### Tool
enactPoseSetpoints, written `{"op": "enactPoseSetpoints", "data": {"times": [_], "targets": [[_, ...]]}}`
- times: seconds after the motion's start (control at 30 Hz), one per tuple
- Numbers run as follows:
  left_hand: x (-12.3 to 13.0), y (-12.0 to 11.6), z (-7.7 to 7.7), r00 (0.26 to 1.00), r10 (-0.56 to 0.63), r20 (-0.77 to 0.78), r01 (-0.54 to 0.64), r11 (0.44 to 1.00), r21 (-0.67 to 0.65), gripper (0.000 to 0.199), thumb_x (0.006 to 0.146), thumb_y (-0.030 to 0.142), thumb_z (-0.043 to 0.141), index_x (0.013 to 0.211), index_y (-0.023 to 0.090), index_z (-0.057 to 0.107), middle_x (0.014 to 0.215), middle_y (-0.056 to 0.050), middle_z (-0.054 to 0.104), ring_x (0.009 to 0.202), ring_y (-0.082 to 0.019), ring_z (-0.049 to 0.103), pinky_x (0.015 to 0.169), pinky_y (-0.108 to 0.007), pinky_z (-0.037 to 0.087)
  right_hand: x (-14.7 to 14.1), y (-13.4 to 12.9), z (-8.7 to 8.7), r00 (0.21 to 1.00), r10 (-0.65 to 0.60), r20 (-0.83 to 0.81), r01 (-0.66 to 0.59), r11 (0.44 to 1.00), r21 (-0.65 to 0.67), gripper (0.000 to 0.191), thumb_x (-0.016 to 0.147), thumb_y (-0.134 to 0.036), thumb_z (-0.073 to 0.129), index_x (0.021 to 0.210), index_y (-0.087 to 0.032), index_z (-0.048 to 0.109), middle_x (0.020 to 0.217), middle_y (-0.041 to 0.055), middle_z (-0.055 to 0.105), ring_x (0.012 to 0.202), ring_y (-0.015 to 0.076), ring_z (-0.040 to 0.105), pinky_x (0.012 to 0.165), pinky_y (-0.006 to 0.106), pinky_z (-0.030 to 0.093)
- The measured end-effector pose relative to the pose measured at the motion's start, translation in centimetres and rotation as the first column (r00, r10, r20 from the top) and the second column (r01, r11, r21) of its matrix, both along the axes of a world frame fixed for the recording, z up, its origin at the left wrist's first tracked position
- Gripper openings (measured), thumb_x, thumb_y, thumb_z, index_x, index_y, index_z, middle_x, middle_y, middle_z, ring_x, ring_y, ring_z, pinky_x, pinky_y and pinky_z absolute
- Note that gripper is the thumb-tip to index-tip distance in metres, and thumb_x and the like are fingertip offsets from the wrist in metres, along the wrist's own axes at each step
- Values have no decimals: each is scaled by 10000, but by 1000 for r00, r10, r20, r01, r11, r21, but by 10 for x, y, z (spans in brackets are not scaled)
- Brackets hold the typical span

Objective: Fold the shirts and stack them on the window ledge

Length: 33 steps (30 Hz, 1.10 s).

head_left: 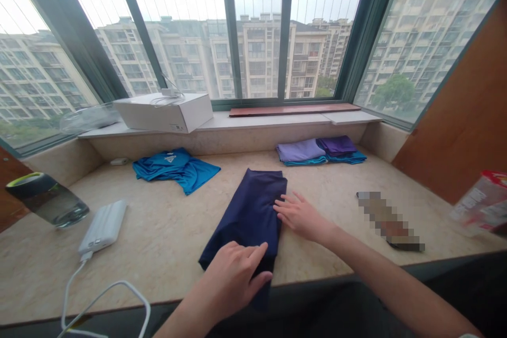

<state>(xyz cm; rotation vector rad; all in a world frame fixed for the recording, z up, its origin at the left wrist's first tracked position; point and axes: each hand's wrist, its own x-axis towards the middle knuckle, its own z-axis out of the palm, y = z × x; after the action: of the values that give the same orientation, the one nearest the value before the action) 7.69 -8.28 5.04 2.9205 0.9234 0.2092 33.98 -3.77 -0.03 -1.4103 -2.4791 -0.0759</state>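
Navy cloth lies beneath left hand, touching right hand, each grip apart.

The folded cloth garment is plain dark navy. The crumpled fabric shirt is bright blue with a small white print. The stacked folded cloths show lilac, deep purple and blue. The stone tabletop is mottled beige; the rectangular plastic power bank is white.
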Motion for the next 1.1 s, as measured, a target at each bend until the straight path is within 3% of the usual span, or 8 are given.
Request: {"op": "enactPoseSetpoints", "data": {"times": [0.07,0.17,0.33,0.47,0.57,0.73,0.93,1.1], "targets": [[-3,0,-1,994,-44,99,42,999,23,420,983,342,552,1378,199,566,1235,-124,721,1104,-275,692,969,-432,539,-2,-3,3,1000,-22,9,22,1000,20,344,1003,-197,512,1315,-200,658,1425,132,605,1379,328,496,1164,607,325],[-15,13,-17,989,2,149,-13,997,75,561,962,389,587,1477,196,477,1496,-156,531,1389,-322,491,1128,-525,434,-9,-26,10,989,134,-57,-139,986,-91,416,1029,-334,501,1421,-210,570,1518,115,513,1431,284,437,1200,513,326],[-38,12,-46,992,49,118,-48,999,-7,849,876,447,692,1591,246,280,1595,-164,381,1454,-343,396,1125,-544,443,-17,-81,8,954,254,-160,-288,924,-251,963,814,-656,706,1590,-257,300,1647,144,252,1512,351,259,1210,524,317],[-50,-16,-48,998,-2,63,2,1000,-3,1090,729,486,822,1608,316,201,1633,-143,291,1459,-396,367,1085,-565,476,-17,-104,-11,950,288,-120,-307,932,-195,1199,658,-558,875,1613,-261,214,1651,172,188,1501,403,256,1193,565,332],[-59,-33,-52,998,-63,0,62,988,144,1127,658,419,877,1594,336,254,1633,-125,299,1441,-421,389,1064,-569,491,-17,-111,-27,961,276,-18,-276,959,-62,1131,701,-322,874,1613,-292,206,1618,176,277,1454,402,365,1126,572,421],[-74,-42,-64,1000,-20,-8,21,913,408,808,828,102,642,1537,388,380,1577,-30,444,1383,-294,503,1094,-440,493,-22,-112,-43,965,226,131,-253,932,260,768,890,-169,591,1588,-307,302,1438,168,562,1285,384,584,933,565,565],[-75,-40,-62,996,-81,41,51,874,483,552,954,105,461,1483,261,497,1476,-79,568,1360,-271,534,1075,-403,520,-27,-106,-52,976,193,102,-219,871,441,652,944,-219,511,1569,-320,355,1241,142,713,1099,354,708,809,499,607],[-71,-40,-54,956,-148,252,48,930,365,479,986,80,390,1412,206,569,1270,-81,719,1200,-230,665,1008,-360,571,-25,-108,-57,965,261,-27,-210,833,512,507,966,-196,501,1445,-360,529,1177,74,752,972,289,757,782,433,615]]}}
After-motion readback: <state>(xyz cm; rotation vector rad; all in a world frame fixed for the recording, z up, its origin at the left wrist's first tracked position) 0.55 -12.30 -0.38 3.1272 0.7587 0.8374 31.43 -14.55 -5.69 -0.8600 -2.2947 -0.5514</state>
